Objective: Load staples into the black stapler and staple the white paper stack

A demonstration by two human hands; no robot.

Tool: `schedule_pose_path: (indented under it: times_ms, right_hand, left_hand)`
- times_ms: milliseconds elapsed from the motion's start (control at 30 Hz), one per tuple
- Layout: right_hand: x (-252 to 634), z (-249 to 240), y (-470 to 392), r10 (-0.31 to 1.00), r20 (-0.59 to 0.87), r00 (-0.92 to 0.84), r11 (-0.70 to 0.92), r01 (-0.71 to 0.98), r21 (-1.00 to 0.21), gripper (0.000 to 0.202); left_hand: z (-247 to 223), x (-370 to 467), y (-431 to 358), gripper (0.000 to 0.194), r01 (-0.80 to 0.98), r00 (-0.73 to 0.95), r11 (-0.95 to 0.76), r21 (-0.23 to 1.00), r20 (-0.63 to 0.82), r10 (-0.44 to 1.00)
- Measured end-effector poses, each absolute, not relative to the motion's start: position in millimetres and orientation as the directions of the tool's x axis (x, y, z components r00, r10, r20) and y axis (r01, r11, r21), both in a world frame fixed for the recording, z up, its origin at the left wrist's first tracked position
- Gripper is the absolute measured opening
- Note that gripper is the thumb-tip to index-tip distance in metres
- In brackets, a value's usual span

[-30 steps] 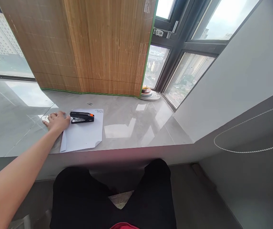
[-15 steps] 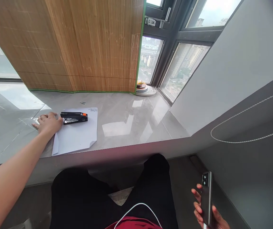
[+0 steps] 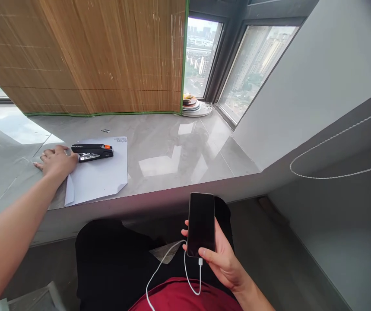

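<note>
The right hand (image 3: 222, 259) is gripping the phone (image 3: 201, 224), best kept cable-slack; the left (image 3: 57, 162) is resting open beside the stapler (image 3: 93, 153).

Phone (image 3: 201, 222) brought over lap (image 3: 114, 263), front showing

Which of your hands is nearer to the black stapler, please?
Left. The left hand rests on the windowsill, right by the left end of the stapler; the right hand is farther off, holding the phone over the lap.

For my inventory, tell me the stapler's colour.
The stapler is black with an orange patch, clearest in the head view.
</note>
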State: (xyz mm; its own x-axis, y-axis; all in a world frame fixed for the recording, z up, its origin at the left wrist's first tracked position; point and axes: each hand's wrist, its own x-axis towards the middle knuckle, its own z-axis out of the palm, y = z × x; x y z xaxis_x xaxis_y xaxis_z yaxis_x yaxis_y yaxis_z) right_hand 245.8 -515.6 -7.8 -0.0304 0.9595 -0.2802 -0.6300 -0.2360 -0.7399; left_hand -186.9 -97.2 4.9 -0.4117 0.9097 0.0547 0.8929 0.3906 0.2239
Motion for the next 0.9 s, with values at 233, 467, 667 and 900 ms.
schedule_pose_path:
  times_ms: [233, 467, 667, 900]
  right_hand:
    - [226, -13, -510, 0.96, -0.269, -0.081, -0.254, -0.655, -0.712, 0.091]
    - [222, -12, -508, 0.957, -0.267, -0.11, -0.271, -0.667, -0.695, 0.092]
    - [223, -11, -506, 0.953, -0.278, -0.117, -0.28, -0.684, -0.674, 0.09]
    - [222, -9, -504, 0.935, -0.335, -0.12, -0.315, -0.718, -0.621, 0.089]
  left_hand:
    - [7, -186, -98, 0.07, 0.892, -0.408, 0.389, 0.229, 0.039, 0.912]
    - [7, -187, -98, 0.072, 0.889, -0.408, 0.387, 0.243, 0.04, 0.912]
    - [6, -186, -98, 0.071, 0.888, -0.406, 0.383, 0.253, 0.047, 0.913]
    - [10, -183, -101, 0.069, 0.885, -0.409, 0.386, 0.26, 0.042, 0.911]
